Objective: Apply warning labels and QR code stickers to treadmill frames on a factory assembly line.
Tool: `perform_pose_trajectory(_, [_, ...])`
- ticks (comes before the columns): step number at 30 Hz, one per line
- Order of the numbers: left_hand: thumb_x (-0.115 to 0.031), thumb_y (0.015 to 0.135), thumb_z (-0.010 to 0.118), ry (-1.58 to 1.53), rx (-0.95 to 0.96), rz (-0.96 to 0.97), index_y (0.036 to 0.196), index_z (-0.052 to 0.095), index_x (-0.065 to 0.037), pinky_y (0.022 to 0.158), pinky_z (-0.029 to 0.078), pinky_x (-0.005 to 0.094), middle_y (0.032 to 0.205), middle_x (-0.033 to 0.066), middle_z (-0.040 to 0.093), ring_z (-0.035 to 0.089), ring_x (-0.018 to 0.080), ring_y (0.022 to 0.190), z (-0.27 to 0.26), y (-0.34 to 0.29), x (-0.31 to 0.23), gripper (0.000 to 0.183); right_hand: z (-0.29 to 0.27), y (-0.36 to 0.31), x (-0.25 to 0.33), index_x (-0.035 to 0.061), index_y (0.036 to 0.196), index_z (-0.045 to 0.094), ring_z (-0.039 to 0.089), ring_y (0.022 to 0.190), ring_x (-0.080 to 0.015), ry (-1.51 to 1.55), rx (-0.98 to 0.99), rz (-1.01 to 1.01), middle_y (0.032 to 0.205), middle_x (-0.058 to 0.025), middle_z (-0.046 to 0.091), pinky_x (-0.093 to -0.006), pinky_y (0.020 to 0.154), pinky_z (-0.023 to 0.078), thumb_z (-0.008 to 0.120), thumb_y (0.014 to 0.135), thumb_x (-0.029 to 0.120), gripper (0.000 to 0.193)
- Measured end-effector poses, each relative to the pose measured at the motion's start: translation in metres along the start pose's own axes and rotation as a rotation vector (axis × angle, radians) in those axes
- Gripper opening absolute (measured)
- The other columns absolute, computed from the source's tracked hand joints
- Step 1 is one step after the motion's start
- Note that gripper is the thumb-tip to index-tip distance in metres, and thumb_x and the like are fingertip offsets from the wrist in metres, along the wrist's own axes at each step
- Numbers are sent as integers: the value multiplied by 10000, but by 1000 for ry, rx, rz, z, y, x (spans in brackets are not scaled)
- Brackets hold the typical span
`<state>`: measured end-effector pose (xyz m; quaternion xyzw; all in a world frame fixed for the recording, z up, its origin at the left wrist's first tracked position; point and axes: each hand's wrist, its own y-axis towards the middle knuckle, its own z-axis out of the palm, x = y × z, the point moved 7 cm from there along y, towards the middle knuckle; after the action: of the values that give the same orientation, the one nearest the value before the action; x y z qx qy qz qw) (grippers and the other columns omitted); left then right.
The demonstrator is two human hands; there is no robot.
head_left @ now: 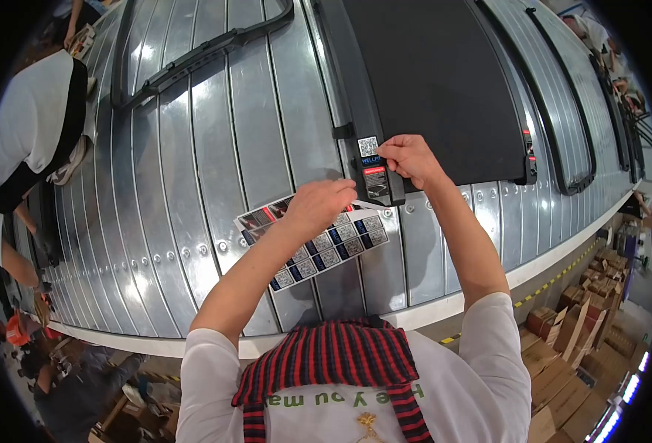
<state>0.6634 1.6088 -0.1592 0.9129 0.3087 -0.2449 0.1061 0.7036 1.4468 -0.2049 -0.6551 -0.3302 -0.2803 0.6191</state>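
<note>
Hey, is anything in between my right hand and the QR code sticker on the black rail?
Nothing visible stands between them. Your right hand is at the right edge of the QR code sticker on the black rail. Your left hand is lower left, over the sticker sheet, not in between.

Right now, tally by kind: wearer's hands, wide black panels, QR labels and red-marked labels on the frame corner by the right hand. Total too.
Hands: 2 (left hand, right hand)
Wide black panel: 1
QR label: 1
Red-marked label: 1
Total: 5
</note>
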Motion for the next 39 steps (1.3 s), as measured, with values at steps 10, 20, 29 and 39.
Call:
perform_pose_trajectory(10, [-118, 751, 500, 17, -51, 16, 837, 561, -63, 699, 468, 357, 1060, 57, 569, 574, 255, 847, -7, 6, -5, 119, 3, -6, 4, -1, 753, 578, 341, 373, -32, 17, -21, -26, 510, -4, 473, -185, 323, 230, 593, 757, 112, 114])
perform_pose_trajectory(20, [-47, 702, 485, 28, -180, 107, 802, 504, -49, 608, 466, 353, 1083, 53, 543, 562, 240, 757, -13, 10, -5, 102, 3, -8, 6, -21, 741, 577, 358, 388, -34, -10, -73, -70, 512, -13, 480, -183, 334, 239, 583, 752, 95, 116])
perform_pose_trajectory(29, [-133, 771, 476, -28, -85, 80, 811, 524, -58, 630, 471, 371, 1107, 87, 554, 576, 280, 776, -6, 18, -1, 98, 4, -10, 1, -25, 713, 582, 392, 413, -48, -14, -104, -117, 513, -18, 488, -190, 357, 268, 588, 740, 79, 107])
perform_pose_trajectory(39, [-123, 765, 466, 1, -34, 53, 800, 518, -54, 644, 478, 376, 1136, 81, 535, 579, 285, 792, -1, 25, 0, 93, 0, -3, 0, -24, 688, 580, 430, 449, -44, -100, -158, -172, 525, -8, 495, -198, 398, 327, 577, 733, 52, 89])
